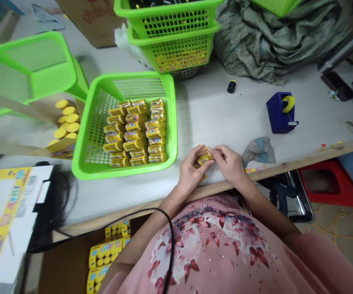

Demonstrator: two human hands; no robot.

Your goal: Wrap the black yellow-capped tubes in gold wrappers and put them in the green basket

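Observation:
My left hand (191,170) is wrapped round a small yellow printed tube (205,157), close to the table's front edge. The fingers of my right hand (231,165) are pinched together at the tube's right end; what exactly lies between them is too small to make out. Another yellow piece (203,178) lies partly hidden under my left hand. To the left, a green basket (174,134) holds rows of similar yellow tubes (133,134) lying on their sides.
Stacked green baskets (176,34) stand at the back beside a grey-green woven sack (265,45). On the right are a blue tape dispenser (277,114), a grey cloth (260,151) and a black cap-like piece (231,86). A carton with yellow-ended tubes (68,120) is at left.

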